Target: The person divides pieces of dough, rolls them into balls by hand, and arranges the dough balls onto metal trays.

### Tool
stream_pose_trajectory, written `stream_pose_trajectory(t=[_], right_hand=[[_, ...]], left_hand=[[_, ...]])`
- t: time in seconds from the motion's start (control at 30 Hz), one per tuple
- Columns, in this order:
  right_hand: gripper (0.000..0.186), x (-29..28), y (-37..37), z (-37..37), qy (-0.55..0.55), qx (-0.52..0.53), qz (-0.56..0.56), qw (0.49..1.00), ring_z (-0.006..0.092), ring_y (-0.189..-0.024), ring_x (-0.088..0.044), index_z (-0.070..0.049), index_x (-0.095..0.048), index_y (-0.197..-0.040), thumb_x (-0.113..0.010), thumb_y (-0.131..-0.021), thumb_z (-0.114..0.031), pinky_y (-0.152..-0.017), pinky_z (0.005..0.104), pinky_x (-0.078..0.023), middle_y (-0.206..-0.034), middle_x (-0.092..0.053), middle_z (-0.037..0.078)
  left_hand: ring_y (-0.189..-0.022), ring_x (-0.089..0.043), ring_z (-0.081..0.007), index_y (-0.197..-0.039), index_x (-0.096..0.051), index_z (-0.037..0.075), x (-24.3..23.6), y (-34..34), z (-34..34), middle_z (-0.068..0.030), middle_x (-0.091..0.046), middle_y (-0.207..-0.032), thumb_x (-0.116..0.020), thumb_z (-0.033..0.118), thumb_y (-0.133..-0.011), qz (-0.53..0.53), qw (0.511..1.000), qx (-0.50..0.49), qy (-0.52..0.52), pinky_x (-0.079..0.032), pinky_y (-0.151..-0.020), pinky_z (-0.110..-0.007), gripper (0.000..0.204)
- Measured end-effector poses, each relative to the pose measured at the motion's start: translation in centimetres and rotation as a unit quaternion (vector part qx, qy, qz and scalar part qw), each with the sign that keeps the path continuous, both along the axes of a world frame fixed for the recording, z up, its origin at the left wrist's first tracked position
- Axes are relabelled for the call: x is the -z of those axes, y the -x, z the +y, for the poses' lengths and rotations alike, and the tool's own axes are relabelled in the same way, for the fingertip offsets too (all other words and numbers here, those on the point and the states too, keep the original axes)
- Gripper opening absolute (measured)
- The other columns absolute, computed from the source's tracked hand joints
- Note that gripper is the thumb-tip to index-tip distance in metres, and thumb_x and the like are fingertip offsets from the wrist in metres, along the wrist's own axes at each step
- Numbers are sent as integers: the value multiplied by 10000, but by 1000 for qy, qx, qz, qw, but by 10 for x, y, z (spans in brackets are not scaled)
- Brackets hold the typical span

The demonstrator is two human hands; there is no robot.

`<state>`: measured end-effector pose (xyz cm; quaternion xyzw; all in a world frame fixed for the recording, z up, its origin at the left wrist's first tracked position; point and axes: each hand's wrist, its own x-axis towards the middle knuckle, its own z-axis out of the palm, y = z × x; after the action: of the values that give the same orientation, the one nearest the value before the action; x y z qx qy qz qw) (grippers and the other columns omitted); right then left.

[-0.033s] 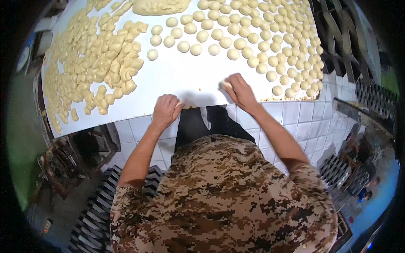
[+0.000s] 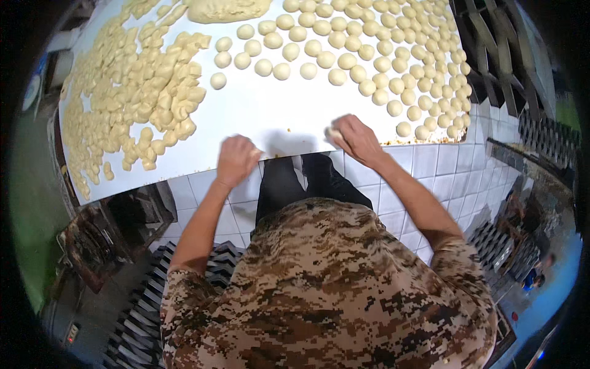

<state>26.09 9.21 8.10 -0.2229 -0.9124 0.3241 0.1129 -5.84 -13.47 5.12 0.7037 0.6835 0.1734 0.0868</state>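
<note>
My left hand (image 2: pixel 238 157) is curled at the front edge of the white work surface (image 2: pixel 276 104), closed over a small piece of dough that barely shows at the fingertips. My right hand (image 2: pixel 353 138), right of it, is also closed, over a pale dough piece (image 2: pixel 333 133). Both hands are slightly blurred. A heap of cut dough pieces (image 2: pixel 166 92) covers the left side. Many smooth round balls (image 2: pixel 381 63) are spread over the back and right. At the back lies a large dough mass (image 2: pixel 227 9).
Dark stacked metal trays (image 2: pixel 485 49) stand beyond the right end, and slotted trays (image 2: pixel 141 313) lie at lower left. A rusty metal fixture (image 2: pixel 89 246) is at left. White tiles (image 2: pixel 393 190) are under the surface's edge. A small, indistinct figure, possibly a person (image 2: pixel 534 277), is at far right.
My right hand has shifted slightly down and to the right. My left hand has moved a little to the left. Both remain closed.
</note>
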Motion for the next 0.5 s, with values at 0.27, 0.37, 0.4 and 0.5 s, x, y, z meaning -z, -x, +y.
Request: stream_pose_trajectory(t=[0.27, 0.37, 0.4, 0.5], right_hand=[[317, 49, 32, -47, -57, 32, -40, 997, 351, -1122, -579, -91, -632, -1074, -805, -837, -211, -1001, 496, -450, -1102, -618, 121], [322, 49, -5, 6, -45, -68, -55, 995, 335, -1050, -585, -107, -661, -953, -831, -829, -351, -913, 479, -460, -1110, -635, 99], [337, 40, 14, 25, -20, -86, -137, 987, 326, -1067, -598, -114, -670, -931, -829, -819, -390, -927, 486, -468, -1100, -648, 97], [313, 36, 102, 16, -149, 102, 4, 983, 334, -954, -571, -103, -645, -969, -786, -878, -367, -821, 475, -423, -1020, -623, 102]], left_hand=[[-1034, -637, -346, -976, -720, 79, 6, -104, 42, -136, -695, -1034, -729, 137, -867, -149, 989, -10, -21, -491, -906, -483, 124], [-1025, -630, -362, -997, -749, 81, 1, -16, 55, -140, -700, -1035, -721, 153, -873, -250, 936, -36, 244, -491, -910, -504, 146], [-989, -634, -354, -936, -730, 66, 29, -5, 45, -132, -701, -1035, -707, 175, -892, -29, 999, -25, 17, -502, -868, -489, 120], [-987, -633, -350, -857, -655, 65, 29, -51, 124, -126, -668, -995, -730, 200, -898, -72, 988, -131, 39, -493, -881, -512, 160]])
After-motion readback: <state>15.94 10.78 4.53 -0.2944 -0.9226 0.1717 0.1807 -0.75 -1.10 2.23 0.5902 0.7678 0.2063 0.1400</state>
